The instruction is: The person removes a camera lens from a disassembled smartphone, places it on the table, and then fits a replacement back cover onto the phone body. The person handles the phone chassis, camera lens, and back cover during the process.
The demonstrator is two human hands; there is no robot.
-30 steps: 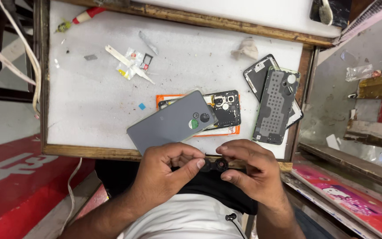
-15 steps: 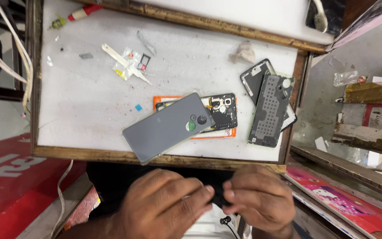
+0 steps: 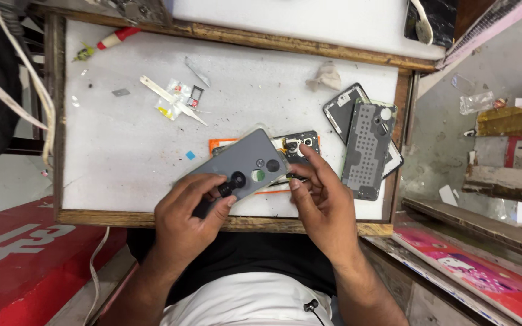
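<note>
White worktop (image 3: 128, 145): left hand (image 3: 191, 220) & right hand (image 3: 321, 202) on grey phone cover (image 3: 243, 166).

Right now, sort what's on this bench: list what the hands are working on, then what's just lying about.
In hand:
left hand pinching a small black round part
grey phone back cover
right hand on the opened black phone body

Lying about:
grey perforated phone panel
red-handled screwdriver
crumpled white tissue

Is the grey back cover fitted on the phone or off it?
Off: the grey back cover lies loose and skewed over the opened phone; left hand presses a small black part onto it.
</note>
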